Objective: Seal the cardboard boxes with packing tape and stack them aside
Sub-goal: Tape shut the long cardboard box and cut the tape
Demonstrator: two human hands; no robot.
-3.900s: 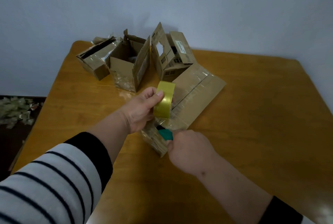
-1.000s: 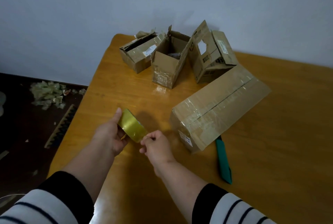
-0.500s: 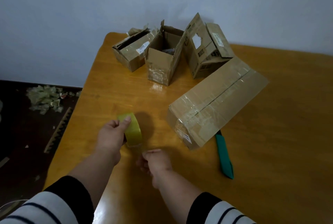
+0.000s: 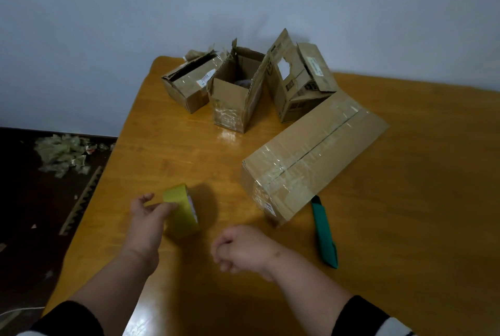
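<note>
Far left, on the dark floor (image 4: 32, 227), a heap of crumpled tape scraps (image 4: 63, 155) lies beside the counter's edge, with a jagged strip (image 4: 81, 201) lying nearer.

Onto the wooden counter (image 4: 405, 227) now. The left hand (image 4: 150, 216) is at the yellow tape roll (image 4: 181, 209), which stands on edge near the counter's left side. Its fingers (image 4: 169, 207) curl over the roll's top and the thumb is spread wide on the near side, so the hand has the roll in its grip. A striped sleeve (image 4: 67, 319) shows at the bottom corner.

Just right of that, the right hand (image 4: 240, 250) hangs low over the counter, apart from the roll, fingers curled in loosely. Whether it pinches a tape end, I cannot tell.

At the back stand three small boxes in a row: a flat box (image 4: 189, 84) with its top seam gaping, an open box (image 4: 235, 94) standing upright with flaps up, and a tilted box (image 4: 297, 78) with one flap raised and a torn label.

Right of centre, the long box (image 4: 311, 157) lies flat and slanted, shiny tape along its middle seam and over the near end. A green knife (image 4: 324, 235) lies just beside its near corner, the tip tucked by the box edge.
</note>
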